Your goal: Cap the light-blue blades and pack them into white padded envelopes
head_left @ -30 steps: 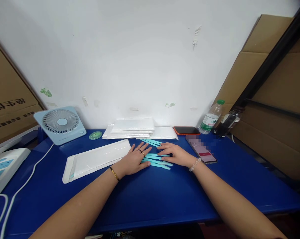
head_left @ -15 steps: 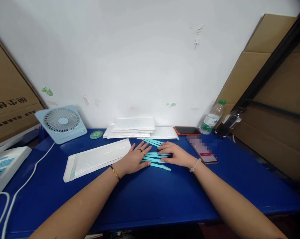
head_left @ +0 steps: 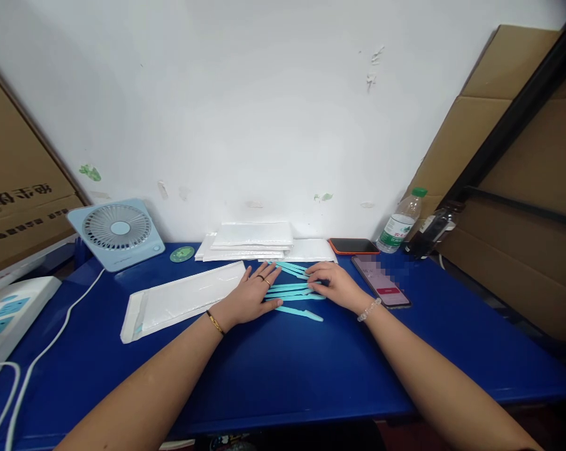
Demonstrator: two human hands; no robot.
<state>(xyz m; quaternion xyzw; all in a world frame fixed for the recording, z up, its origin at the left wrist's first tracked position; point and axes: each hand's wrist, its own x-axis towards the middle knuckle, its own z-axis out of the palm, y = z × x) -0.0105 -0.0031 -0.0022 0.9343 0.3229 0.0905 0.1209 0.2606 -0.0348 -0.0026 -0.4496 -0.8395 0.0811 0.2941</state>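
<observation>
Several slim turquoise eyebrow razors [head_left: 290, 287] lie spread side by side on the blue table, their ends pointing right. Across their left ends rests my left hand [head_left: 252, 295], palm down with fingers stretched out. My right hand [head_left: 334, 285] is at their right ends, fingers bent and the thumb apart from the index finger; its fingertips touch the razors without a visible grip. One razor [head_left: 306, 313] lies nearer to me, away from the rest. Left of my left hand is a white padded envelope [head_left: 189, 297], with a bit of turquoise showing at its near end.
White padded envelopes [head_left: 252, 237] are stacked against the wall. A blue fan [head_left: 118, 235] and a green disc [head_left: 182, 254] are at left. Two phones [head_left: 353, 246], a water bottle [head_left: 398, 228] and a dark bottle [head_left: 431, 233] stand at right. A white cable [head_left: 62, 326] crosses the left side.
My right hand has shifted slightly away from me, and some middle razors have moved up and right, widening the gap to the nearest one. My left hand has moved slightly left.
</observation>
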